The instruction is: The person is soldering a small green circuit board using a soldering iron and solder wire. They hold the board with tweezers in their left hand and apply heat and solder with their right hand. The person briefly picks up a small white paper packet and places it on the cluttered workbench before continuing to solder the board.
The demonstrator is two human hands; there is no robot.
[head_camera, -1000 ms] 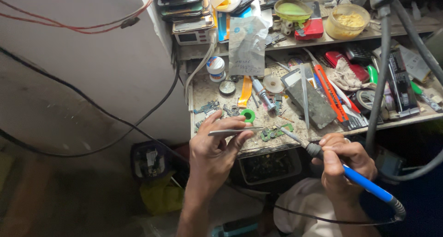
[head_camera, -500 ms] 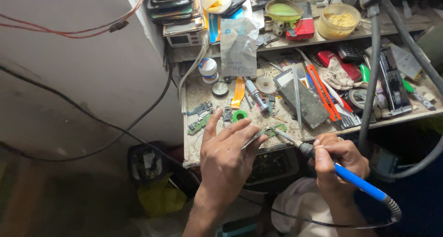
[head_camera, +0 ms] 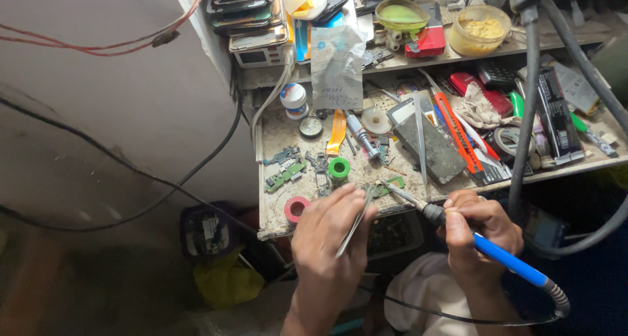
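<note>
My left hand (head_camera: 330, 235) grips metal tweezers (head_camera: 356, 219) whose tips point up toward a small green circuit board (head_camera: 387, 189) at the front edge of the workbench (head_camera: 275, 221). My right hand (head_camera: 476, 228) holds a blue-handled soldering iron (head_camera: 500, 257) like a pen. Its metal tip (head_camera: 398, 192) rests at the same small board, just right of the tweezer tips. The iron's grey cable runs off to the lower right.
A red tape roll (head_camera: 296, 208), a green tape roll (head_camera: 339, 168) and green circuit boards (head_camera: 285, 172) lie left of my hands. Tools, a grey flat slab (head_camera: 432, 146) and an orange strip (head_camera: 337, 132) crowd the bench. A shelf above holds stacked phones (head_camera: 245, 12) and a yellow-filled tub (head_camera: 481, 30). A dark pole (head_camera: 526, 100) stands at right.
My left hand has turned the tweezers from lying flat across the bench to pointing up at the small board, and moved closer to the soldering tip. The view has shifted down.
</note>
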